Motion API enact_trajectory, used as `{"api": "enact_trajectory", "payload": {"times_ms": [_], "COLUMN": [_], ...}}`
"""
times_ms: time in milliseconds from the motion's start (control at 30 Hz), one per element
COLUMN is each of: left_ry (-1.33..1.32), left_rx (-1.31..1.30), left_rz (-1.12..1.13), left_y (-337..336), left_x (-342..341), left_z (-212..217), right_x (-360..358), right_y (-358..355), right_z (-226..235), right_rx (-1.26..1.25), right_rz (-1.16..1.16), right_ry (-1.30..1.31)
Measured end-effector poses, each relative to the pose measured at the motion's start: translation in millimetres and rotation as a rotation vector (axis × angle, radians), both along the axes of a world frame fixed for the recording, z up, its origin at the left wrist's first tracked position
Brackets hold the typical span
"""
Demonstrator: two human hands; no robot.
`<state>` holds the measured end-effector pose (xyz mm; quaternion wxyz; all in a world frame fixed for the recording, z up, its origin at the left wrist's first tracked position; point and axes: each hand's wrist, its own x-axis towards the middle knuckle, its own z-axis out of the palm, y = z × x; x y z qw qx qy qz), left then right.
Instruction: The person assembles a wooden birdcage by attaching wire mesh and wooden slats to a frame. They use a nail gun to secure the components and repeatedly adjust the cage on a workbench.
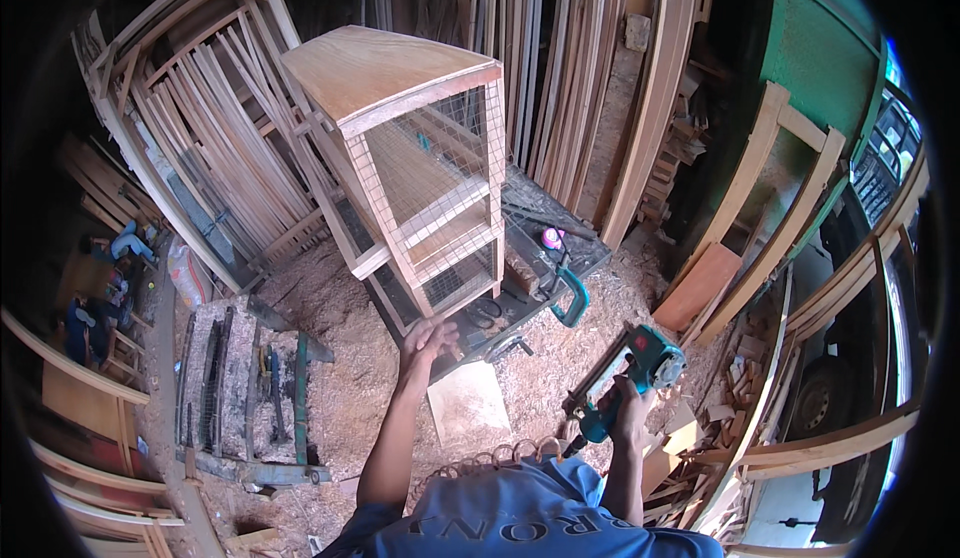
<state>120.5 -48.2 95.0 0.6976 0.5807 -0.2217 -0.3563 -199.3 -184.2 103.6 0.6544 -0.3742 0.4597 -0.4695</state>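
Observation:
A tall wooden cage (pixel 420 168) with wire-mesh sides and a plywood top stands on a dark workbench (pixel 560 238) ahead of me. My left hand (pixel 428 343) reaches toward the cage's lower front corner, fingers apart and holding nothing; whether it touches the wood I cannot tell. My right hand (pixel 632 410) grips the handle of a teal pneumatic nail gun (pixel 625 376), held low at my right side, its coiled air hose (pixel 490 456) curling across in front of my blue shirt.
A teal tool (pixel 568 293) and a pink object (pixel 551 239) lie on the bench. Sawdust covers the floor. Timber strips lean at left and behind. A board (pixel 468 398) lies on the floor. Clamps (pixel 255 388) rest at left; wood offcuts pile at right.

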Motion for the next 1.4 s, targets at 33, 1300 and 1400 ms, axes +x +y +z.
{"api": "enact_trajectory", "payload": {"times_ms": [33,1300,1400], "left_ry": [-0.013,-0.064,-0.071], "left_rx": [-0.094,-0.785,-0.856], "left_rz": [0.024,1.056,0.956], "left_y": [-16.4,-245.0,-236.7], "left_x": [-6.3,61.4,66.0], "left_z": [8.2,-4.6,-20.5], "right_x": [-9.7,-122.4,-127.0], "right_y": [-10.3,-352.1,-345.3], "right_z": [-21.8,-188.9,-195.0], "right_rx": [0.021,0.223,0.205], "right_rz": [-0.032,0.190,0.171], "right_ry": [0.042,0.292,0.312]}}
